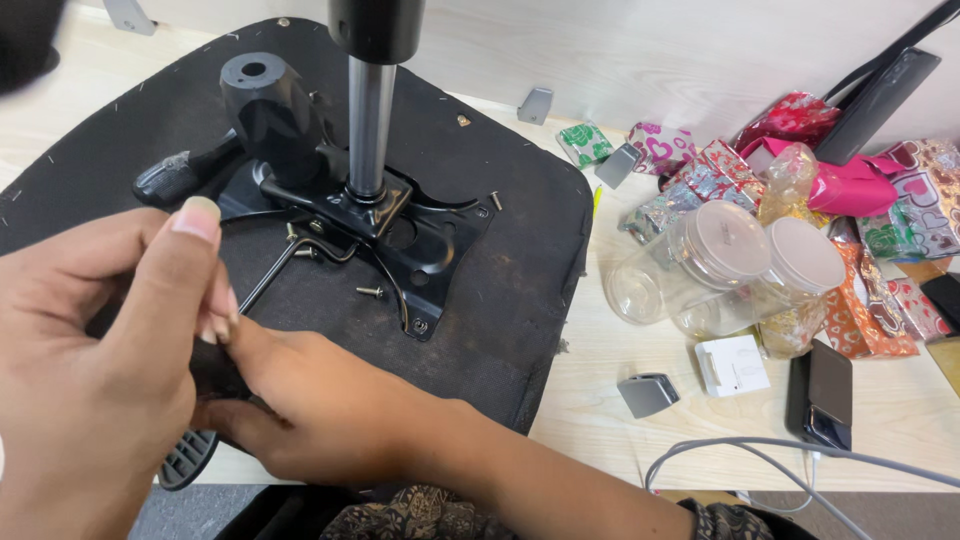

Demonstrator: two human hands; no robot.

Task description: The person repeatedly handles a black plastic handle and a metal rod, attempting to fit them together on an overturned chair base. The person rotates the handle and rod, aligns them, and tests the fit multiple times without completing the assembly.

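Head view: left hand [95,350] and right hand [300,410] pinch something unclear just below the seat plate [400,235]; hex key [268,278] slants toward them.

Pale wood-grain tabletop [600,400] fills right and lower frame, evenly lit. White wall [620,50] across top. Grey floor strip, bottom left. Clutter at right: shiny wrapped packets [880,300], two clear plastic jars [720,265], white charger [733,365], black phone [825,395], grey cable [760,450], small grey brackets [648,393].
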